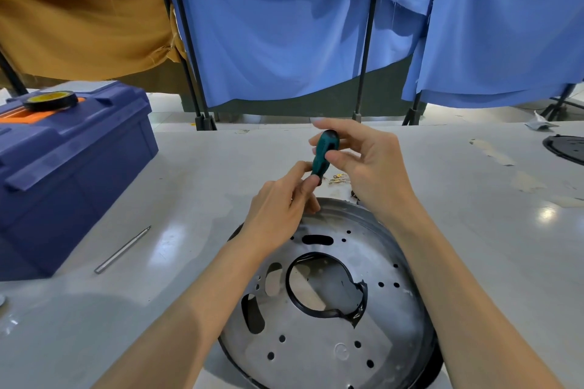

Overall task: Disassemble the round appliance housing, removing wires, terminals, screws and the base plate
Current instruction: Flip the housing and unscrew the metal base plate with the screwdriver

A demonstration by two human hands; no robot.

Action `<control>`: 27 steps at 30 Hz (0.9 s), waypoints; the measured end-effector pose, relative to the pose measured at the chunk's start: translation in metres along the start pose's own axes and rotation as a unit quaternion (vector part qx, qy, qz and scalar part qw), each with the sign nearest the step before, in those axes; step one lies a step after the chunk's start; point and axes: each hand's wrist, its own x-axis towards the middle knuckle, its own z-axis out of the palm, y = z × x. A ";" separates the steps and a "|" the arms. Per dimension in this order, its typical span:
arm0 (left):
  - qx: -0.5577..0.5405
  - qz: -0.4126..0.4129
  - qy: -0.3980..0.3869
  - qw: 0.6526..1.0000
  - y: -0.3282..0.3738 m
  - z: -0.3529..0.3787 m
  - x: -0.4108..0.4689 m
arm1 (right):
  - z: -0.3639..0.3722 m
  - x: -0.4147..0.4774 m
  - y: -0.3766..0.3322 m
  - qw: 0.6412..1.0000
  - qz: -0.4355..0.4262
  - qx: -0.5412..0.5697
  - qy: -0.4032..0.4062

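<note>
Screwdriver handle (325,153), green, is pinched in both hands: right hand (363,164) curled round its top, left hand (281,205) gripping its lower end, above the metal housing (328,303) at the desk's near edge; the handle could slip and scatter the loose brass terminals (338,179) beside it

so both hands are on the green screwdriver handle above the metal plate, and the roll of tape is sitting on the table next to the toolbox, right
Not quite. The head view shows the roll of tape lying on top of the toolbox, not on the table beside it. The rest stands: the left hand and right hand both hold the green screwdriver handle above the metal plate.
</note>
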 end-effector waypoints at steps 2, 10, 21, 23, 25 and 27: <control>0.002 -0.003 0.001 1.000 -0.001 -0.001 0.000 | 0.001 -0.001 0.000 1.000 0.003 0.014 -0.009; -0.027 -0.017 0.008 0.999 0.002 -0.001 -0.002 | 0.002 -0.001 -0.002 1.000 0.001 -0.011 0.010; -0.028 -0.012 0.002 1.000 0.004 -0.002 -0.002 | 0.001 0.000 0.000 1.000 -0.005 -0.004 0.016; -0.016 -0.009 -0.009 1.000 0.004 -0.002 -0.002 | -0.001 0.000 0.000 1.000 -0.004 0.019 0.006; -0.015 -0.014 -0.007 1.000 0.002 -0.002 -0.002 | 0.001 -0.001 -0.001 0.999 -0.003 0.032 -0.003; -0.024 -0.021 0.004 0.999 0.002 -0.001 -0.001 | 0.003 -0.001 0.000 1.000 -0.001 0.008 0.000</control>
